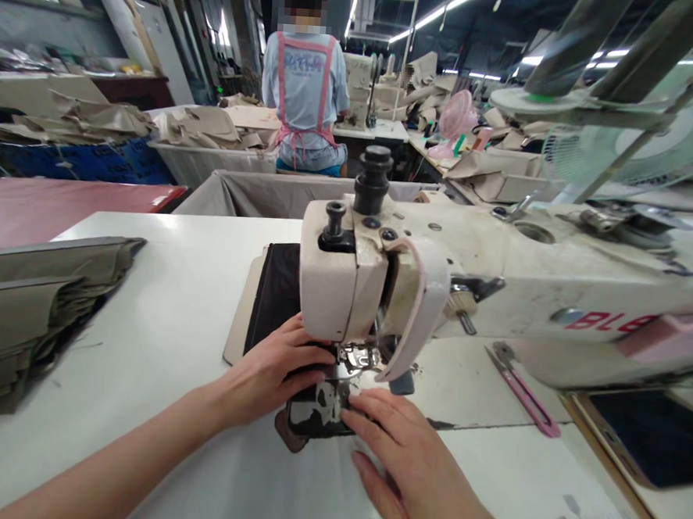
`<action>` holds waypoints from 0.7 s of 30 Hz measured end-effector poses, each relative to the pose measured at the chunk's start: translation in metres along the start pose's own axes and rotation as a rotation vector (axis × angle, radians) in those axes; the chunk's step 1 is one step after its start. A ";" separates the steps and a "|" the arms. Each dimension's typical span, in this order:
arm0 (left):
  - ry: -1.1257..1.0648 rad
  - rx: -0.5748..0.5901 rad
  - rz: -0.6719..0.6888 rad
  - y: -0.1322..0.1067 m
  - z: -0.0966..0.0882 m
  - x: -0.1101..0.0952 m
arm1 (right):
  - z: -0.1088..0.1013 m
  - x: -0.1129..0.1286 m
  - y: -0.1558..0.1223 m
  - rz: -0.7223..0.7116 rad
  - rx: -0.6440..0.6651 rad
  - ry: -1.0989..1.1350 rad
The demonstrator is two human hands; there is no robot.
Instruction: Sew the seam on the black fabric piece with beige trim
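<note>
Bin (233, 194) holding cloth, left hand (275, 369), right hand (410, 459) flat on fabric (277, 287)

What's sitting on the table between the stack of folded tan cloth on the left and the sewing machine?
In the head view, mostly bare white table; nearer the sewing machine lies dark fabric, with the left hand resting beside it. The folded tan cloth stands apart.

sewing machine (439, 273): cream, red lettering | fabric (274, 294): black | table (172, 319): white | snips (526, 400): pink
</note>
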State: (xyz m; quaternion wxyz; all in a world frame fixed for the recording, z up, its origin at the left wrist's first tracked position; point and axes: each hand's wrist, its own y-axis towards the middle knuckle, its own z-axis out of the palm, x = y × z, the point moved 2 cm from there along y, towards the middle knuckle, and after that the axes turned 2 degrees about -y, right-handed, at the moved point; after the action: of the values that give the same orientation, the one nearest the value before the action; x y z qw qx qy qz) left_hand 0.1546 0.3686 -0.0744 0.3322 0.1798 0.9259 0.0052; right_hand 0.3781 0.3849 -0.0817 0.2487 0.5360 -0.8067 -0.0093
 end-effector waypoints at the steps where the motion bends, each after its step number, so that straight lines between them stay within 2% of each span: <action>1: -0.019 -0.019 -0.027 0.002 -0.003 0.003 | 0.000 0.000 -0.001 0.001 -0.005 0.017; 3: 0.023 -0.079 -0.092 0.002 -0.009 0.003 | -0.001 0.001 -0.007 0.040 -0.008 0.114; 4: 0.106 -0.104 -0.129 -0.001 -0.011 0.000 | -0.001 0.001 -0.011 0.104 -0.022 0.240; 6: 0.358 -0.119 -0.218 -0.012 -0.009 -0.012 | -0.002 0.000 -0.024 0.329 -0.085 0.716; 9: 0.695 -0.076 -0.336 -0.041 0.012 -0.039 | -0.002 0.004 -0.041 0.701 -0.171 1.580; 11: 0.740 -0.077 -0.294 -0.061 0.032 -0.052 | -0.004 0.013 -0.044 0.794 -0.056 1.843; 12: 0.733 -0.103 -0.238 -0.068 0.041 -0.055 | -0.006 0.018 -0.043 0.807 0.020 1.870; 15: 0.662 -0.215 0.041 -0.081 0.057 -0.054 | -0.008 0.031 -0.034 0.840 0.213 1.841; 17: 0.612 -0.215 0.220 -0.083 0.060 -0.051 | -0.006 0.032 -0.027 0.873 0.223 1.721; 18: 0.587 -0.199 0.266 -0.082 0.059 -0.050 | -0.004 0.031 -0.023 0.868 0.210 1.619; 21: 0.527 -0.196 0.296 -0.080 0.056 -0.058 | 0.000 0.020 -0.013 0.827 0.061 1.229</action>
State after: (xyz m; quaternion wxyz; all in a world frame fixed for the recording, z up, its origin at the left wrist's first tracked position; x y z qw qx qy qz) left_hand 0.2040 0.2681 -0.0931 0.0924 0.2721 0.9390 0.1890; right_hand 0.3829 0.3623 -0.0775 0.6236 0.1034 -0.6580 0.4093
